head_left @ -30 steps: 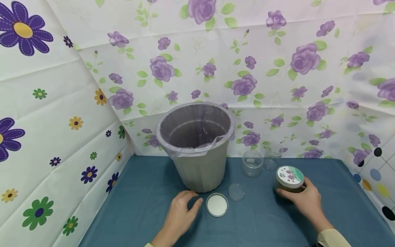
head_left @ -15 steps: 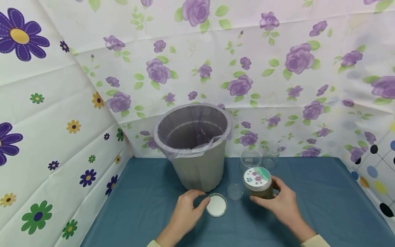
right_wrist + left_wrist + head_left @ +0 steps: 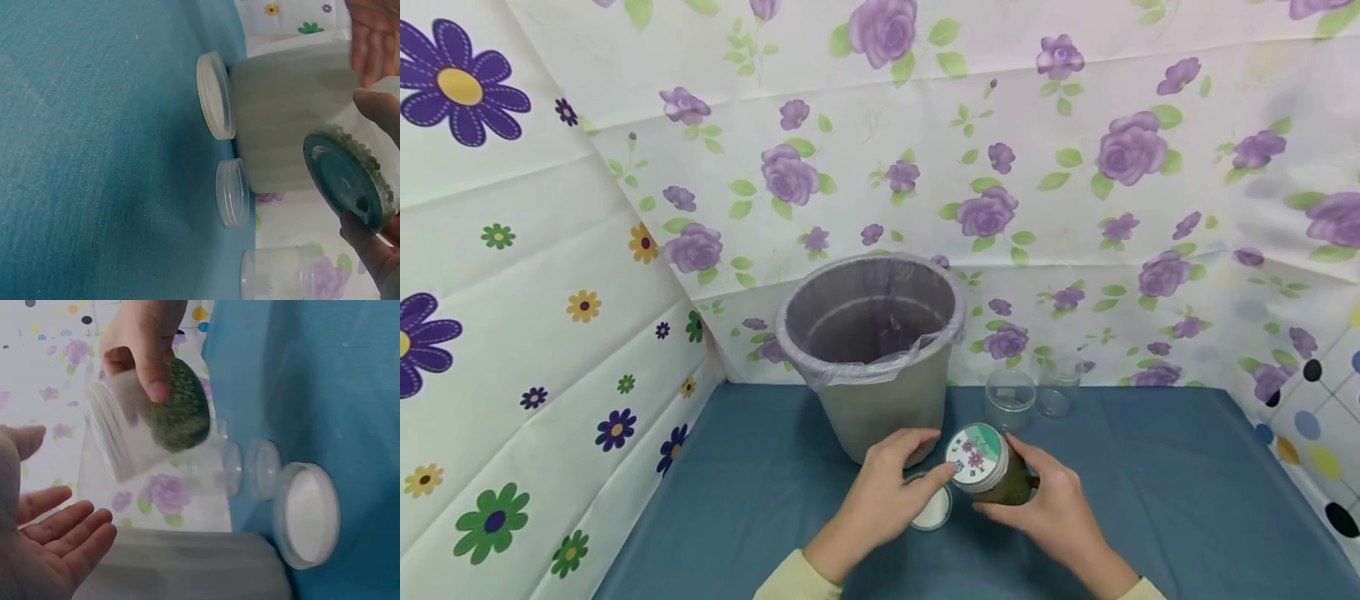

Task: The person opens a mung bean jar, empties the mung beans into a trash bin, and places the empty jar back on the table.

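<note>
My right hand (image 3: 1052,500) grips a clear jar (image 3: 1011,487), tilted and held above the table, with small green grains in its bottom. Its round lid (image 3: 976,454) carries a white and green label with pink flowers and faces my left hand (image 3: 891,483). That hand is spread beside the lid and holds nothing; the left wrist view shows a gap between its fingers and the jar. Below lies a clear lid with a white lining (image 3: 934,510), partly covered by the left hand. A smaller clear lid (image 3: 232,192) shows in the right wrist view.
A grey bin (image 3: 880,408) lined with a thin purple bag stands just behind the hands. Two clear containers, a nearer one (image 3: 1010,404) and a farther one (image 3: 1057,398), stand to its right. Flowered sheets hang behind the blue-covered table (image 3: 1150,467).
My right hand has brought the jar left from the table's right side and tilted its lid toward my left hand. The left hand has risen and moved right, toward the lid.
</note>
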`<state>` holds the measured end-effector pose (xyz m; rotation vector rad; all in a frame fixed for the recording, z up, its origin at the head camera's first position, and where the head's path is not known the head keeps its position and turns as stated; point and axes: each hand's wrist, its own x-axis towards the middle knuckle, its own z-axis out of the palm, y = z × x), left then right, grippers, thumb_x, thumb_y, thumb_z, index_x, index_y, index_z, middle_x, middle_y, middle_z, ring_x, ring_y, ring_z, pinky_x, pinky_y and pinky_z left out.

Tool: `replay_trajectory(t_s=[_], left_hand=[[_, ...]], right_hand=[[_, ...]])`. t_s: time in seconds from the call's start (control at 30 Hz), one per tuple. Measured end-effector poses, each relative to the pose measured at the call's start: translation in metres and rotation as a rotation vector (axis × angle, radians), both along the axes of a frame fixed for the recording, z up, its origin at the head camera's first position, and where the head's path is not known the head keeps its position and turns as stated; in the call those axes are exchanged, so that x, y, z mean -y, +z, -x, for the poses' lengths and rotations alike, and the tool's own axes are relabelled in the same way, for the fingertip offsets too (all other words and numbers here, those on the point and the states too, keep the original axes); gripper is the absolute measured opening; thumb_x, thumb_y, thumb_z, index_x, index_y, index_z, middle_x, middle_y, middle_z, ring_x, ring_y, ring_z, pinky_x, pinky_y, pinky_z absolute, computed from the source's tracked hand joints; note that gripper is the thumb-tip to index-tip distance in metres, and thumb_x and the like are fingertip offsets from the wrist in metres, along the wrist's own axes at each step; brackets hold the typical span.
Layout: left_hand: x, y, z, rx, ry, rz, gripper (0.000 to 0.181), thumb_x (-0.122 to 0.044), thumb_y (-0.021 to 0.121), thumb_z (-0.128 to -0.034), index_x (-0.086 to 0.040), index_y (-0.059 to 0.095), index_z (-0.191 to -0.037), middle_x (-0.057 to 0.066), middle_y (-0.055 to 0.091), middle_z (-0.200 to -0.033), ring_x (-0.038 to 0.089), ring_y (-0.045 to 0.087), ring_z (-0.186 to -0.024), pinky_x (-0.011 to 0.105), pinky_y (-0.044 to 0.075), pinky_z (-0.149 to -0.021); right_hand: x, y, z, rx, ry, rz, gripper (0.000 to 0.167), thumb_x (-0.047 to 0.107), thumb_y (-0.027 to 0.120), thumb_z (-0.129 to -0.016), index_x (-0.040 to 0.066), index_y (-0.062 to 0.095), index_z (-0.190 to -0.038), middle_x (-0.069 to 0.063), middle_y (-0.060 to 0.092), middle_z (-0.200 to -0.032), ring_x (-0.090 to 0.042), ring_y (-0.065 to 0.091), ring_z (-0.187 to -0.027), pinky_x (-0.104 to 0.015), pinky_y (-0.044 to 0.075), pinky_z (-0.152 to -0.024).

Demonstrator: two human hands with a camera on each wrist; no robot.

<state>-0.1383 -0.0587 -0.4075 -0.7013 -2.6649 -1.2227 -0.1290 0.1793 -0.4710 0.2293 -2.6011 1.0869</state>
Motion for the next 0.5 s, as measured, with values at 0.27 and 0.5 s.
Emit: replay_trajectory(t_s=[0.27,0.5], left_hand=[[-0.019,0.009,0.002,-0.007,-0.183,0.172,0.067,-0.068,0.049,-0.0831,-0.041,0.030,-0.141,-0.014,0.041,-0.141,0.010,0.051,-0.121,0.035,0.050,-0.090],[-0.018,0.009,0.007,0.003,-0.252,0.325,0.075,-0.072,0.052,-0.0778,-0.043,0.026,-0.142,-0.013,0.037,-0.143,0.012,0.045,-0.126,0.038,0.050,-0.088]], right_hand=[[0.003,0.001,-0.008,0.010,0.097,0.002,0.091,0.063,0.078,-0.054,0.022,0.052,-0.131,0.008,0.059,-0.121,-0.008,0.063,-0.097,-0.020,0.053,-0.069],[0.005,0.002,-0.008,0.049,0.167,0.019,0.087,0.064,0.076,-0.056,0.027,0.052,-0.132,0.013,0.057,-0.124,-0.006,0.062,-0.101,-0.018,0.052,-0.071]])
